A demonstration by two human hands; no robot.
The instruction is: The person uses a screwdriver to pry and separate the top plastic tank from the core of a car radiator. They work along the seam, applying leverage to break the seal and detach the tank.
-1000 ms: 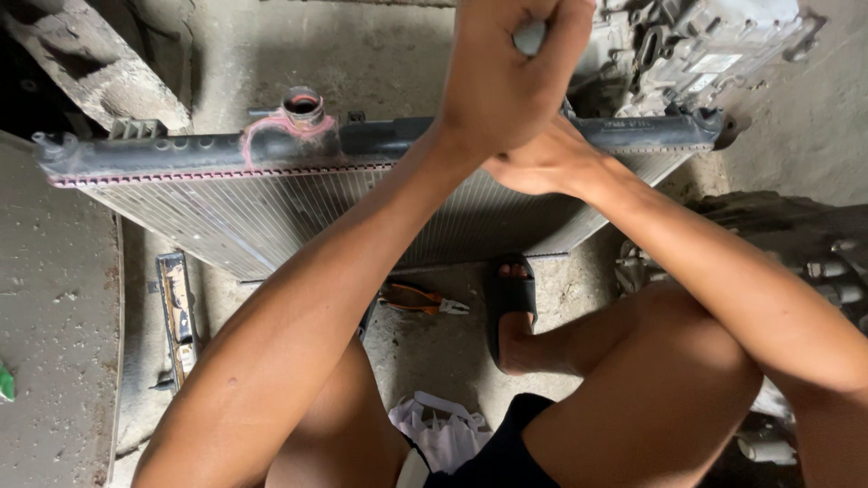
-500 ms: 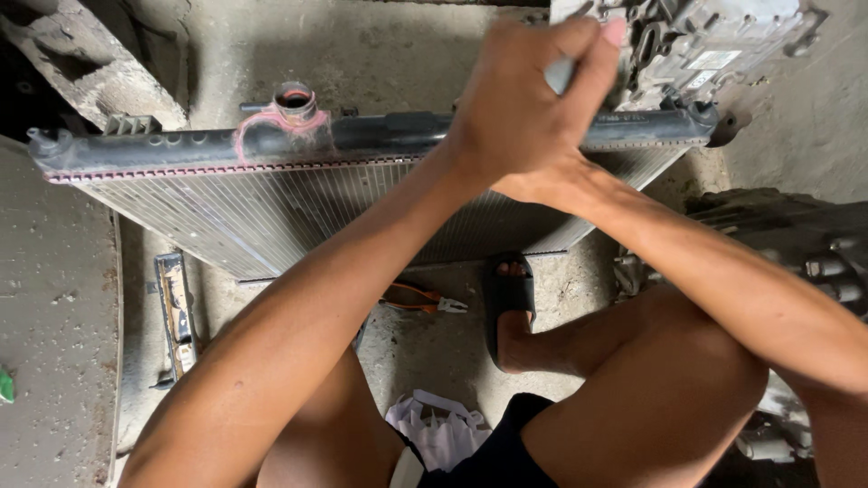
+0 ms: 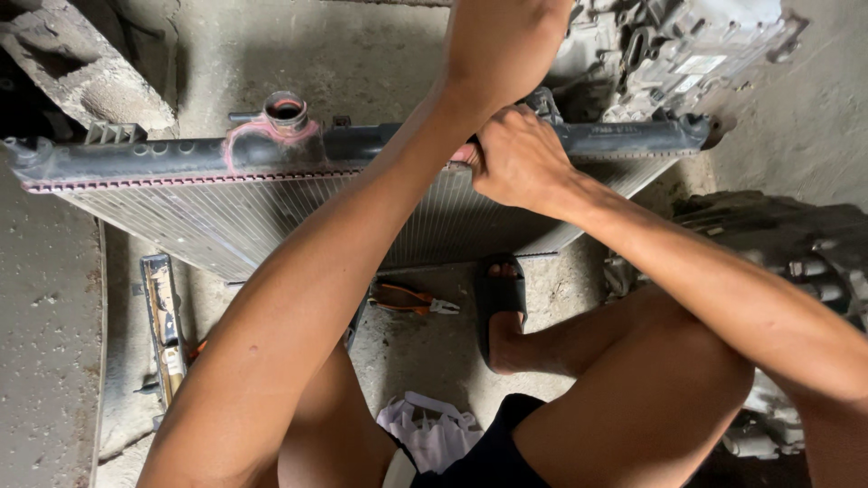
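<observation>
While the radiator (image 3: 271,208) stands on edge on the concrete floor (image 3: 398,54) between the person's knees, its dark plastic top tank (image 3: 163,158) runs left to right across the view and the finned core faces the camera, so the biggest risk as I judge it is the whole unit tipping or sliding, since nothing visible braces it except the two hands. Right hand (image 3: 520,158) is closed around the top tank edge, right of middle, fingers curled over the rim; if that hold slips, the thin fins could get bent against a knee or the floor. Left hand (image 3: 502,45) is up over the tank above the right one, fist-like, but what it holds is cut off at the frame top, so cannot tell whether it grips anything. Crossed forearms hide the seam there, making a pinch or a knuckle scrape on the crimped pink-stained edge plausible. Filler neck (image 3: 287,110) with pink residue sticks up left of the arms, well apart from both hands. Behind right sits a grey metal gearbox-like casting (image 3: 687,54), close to the tank's end, could snag it. Concrete block (image 3: 81,72) upper left. Dark engine part (image 3: 787,244) at right. Flat metal bracket (image 3: 163,325) on the floor lower left, black sandal (image 3: 502,303) on the foot under the core, orange-handled pliers (image 3: 407,298) just beside it, a trip or kick hazard, and crumpled white plastic bag (image 3: 429,429) near the shorts.
</observation>
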